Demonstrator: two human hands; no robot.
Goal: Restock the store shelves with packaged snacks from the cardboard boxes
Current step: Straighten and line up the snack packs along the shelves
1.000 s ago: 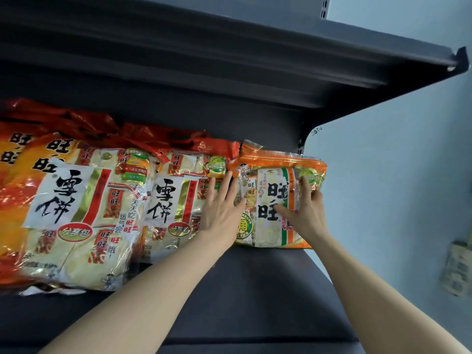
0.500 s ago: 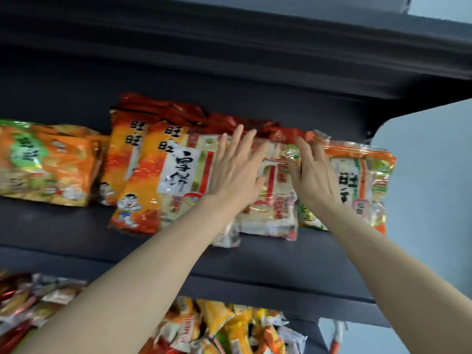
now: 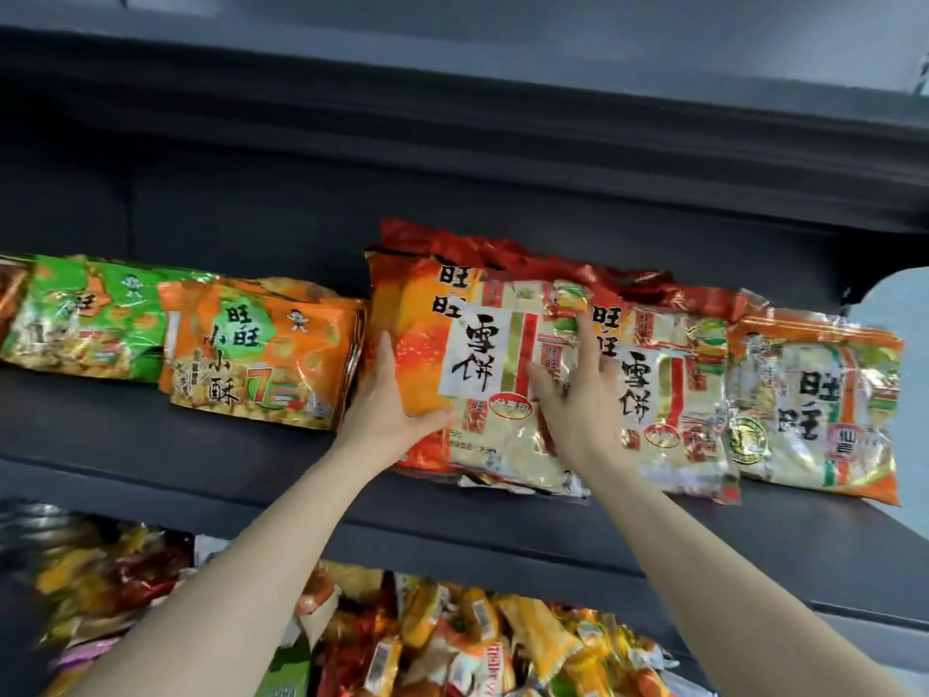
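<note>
Several large red-and-orange rice cracker bags stand in a row on the dark shelf point(image 3: 201, 460). My left hand point(image 3: 387, 410) grips the lower left edge of the leftmost red bag point(image 3: 427, 354), thumb across its front. My right hand point(image 3: 578, 394) lies flat with spread fingers on the front of that bag, where it overlaps the second red bag point(image 3: 668, 394). Further right stands an orange-and-white bag point(image 3: 814, 404) at the shelf's end.
Left of my hands sit an orange snack bag point(image 3: 266, 354) and a green one point(image 3: 85, 319). The shelf below holds a heap of small mixed snack packets point(image 3: 452, 641). Another shelf point(image 3: 452, 93) overhangs close above. A pale wall point(image 3: 900, 344) lies past the right end.
Both hands have shifted left from the orange-and-white bag to the leftmost red bag. The left hand now grips its edge. The view has dropped and pulled back, showing the lower shelf.
</note>
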